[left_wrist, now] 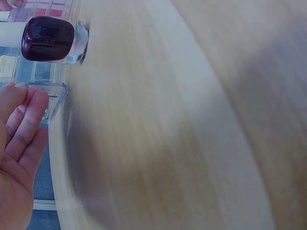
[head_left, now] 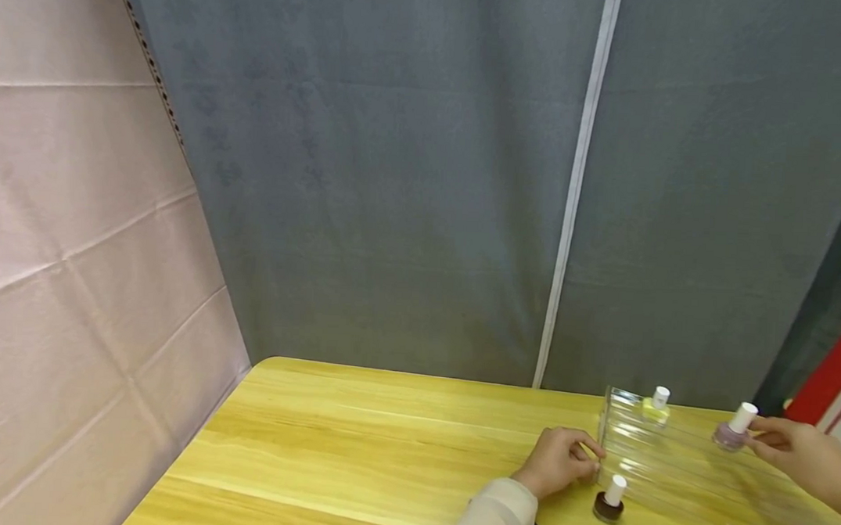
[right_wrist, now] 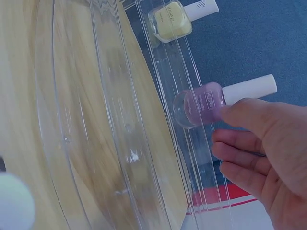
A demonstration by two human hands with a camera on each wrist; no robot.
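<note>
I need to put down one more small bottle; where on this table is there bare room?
The table is bare from its left edge to the left hand. It is crowded on the right: the clear stepped rack holds a yellow bottle and a lilac bottle beside the right hand; a dark bottle stands in front.

Head camera looks down from afar; wrist cameras sit close, sharing the clear rack (head_left: 665, 461).

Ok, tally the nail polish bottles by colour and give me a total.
Yellow bottle: 1
Lilac bottle: 1
Dark brown bottle: 1
Total: 3 bottles, the yellow and lilac ones on the clear stepped rack, the dark brown one on the wooden table in front of the rack.
</note>
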